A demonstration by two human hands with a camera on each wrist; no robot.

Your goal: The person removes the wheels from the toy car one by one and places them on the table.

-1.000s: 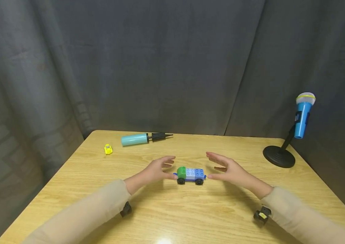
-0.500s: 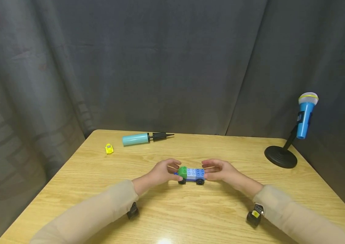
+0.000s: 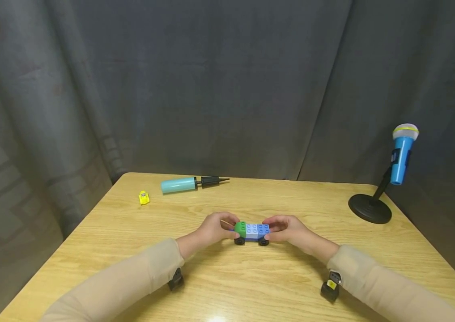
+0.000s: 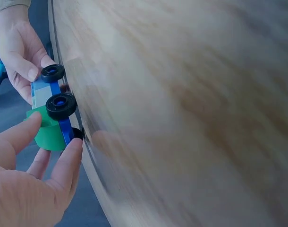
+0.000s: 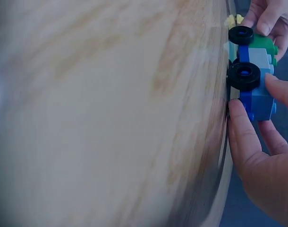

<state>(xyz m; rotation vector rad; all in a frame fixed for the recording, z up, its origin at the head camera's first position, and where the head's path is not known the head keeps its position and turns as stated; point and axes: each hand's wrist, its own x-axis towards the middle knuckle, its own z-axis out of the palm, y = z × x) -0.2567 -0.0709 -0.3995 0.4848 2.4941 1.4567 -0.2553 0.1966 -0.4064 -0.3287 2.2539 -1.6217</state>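
Note:
A toy car of building blocks stands on the wooden table, green at its left end, pale blue in the middle and darker blue at the right, on a blue base with black wheels. My left hand holds the green end, thumb on the near side and fingers behind. At the blue end, my right hand grips the car likewise. The left wrist view shows the left thumb against the green block and fingertips by a wheel. In the right wrist view, the right thumb touches the blue block.
Behind the left hand lie a turquoise hand pump with a black nozzle and a small yellow toy. A blue toy microphone on a black round-based stand is at the back right. A dark curtain hangs behind the table.
Both hands have moved inward from either side of the toy car and closed on its ends. The car stays in about the same place.

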